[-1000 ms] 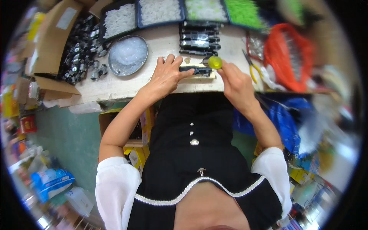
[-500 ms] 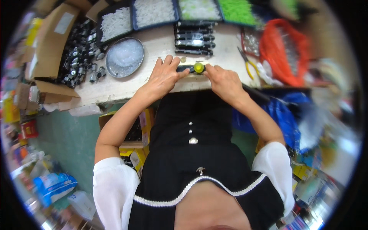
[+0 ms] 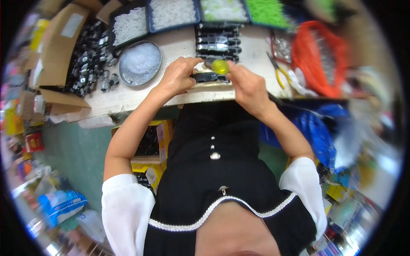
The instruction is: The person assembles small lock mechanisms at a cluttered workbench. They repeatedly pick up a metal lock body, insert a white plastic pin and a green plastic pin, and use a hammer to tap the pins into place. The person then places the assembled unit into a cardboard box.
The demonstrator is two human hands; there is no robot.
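Note:
A long black part point(image 3: 209, 77) lies crosswise near the table's front edge. At its left end my left hand point(image 3: 177, 77) has fingers closed on it. Above its right half, my right hand point(image 3: 248, 87) pinches a screwdriver-like tool with a round, yellow-green handle point(image 3: 220, 66). The tool is tilted and blurred by motion; its greyish end points left, toward my left fingertips, and its tip cannot be made out. Just beyond, several similar black assemblies point(image 3: 218, 40) lie side by side in a stack-like row.
A round metal dish point(image 3: 156, 70) holds clear whitish material. Black and silver fittings point(image 3: 87, 70) spill beside a cardboard box point(image 3: 55, 47). Trays of white pieces point(image 3: 173, 12) and green pieces point(image 3: 265, 13) line the back. Yellow-handled pliers point(image 3: 279, 78) lie right, beside a red bag point(image 3: 301, 59).
My right hand has lifted the yellow-handled tool off the black part and tipped it over. My left hand has shifted slightly, its fingers drawn in round the part's left end.

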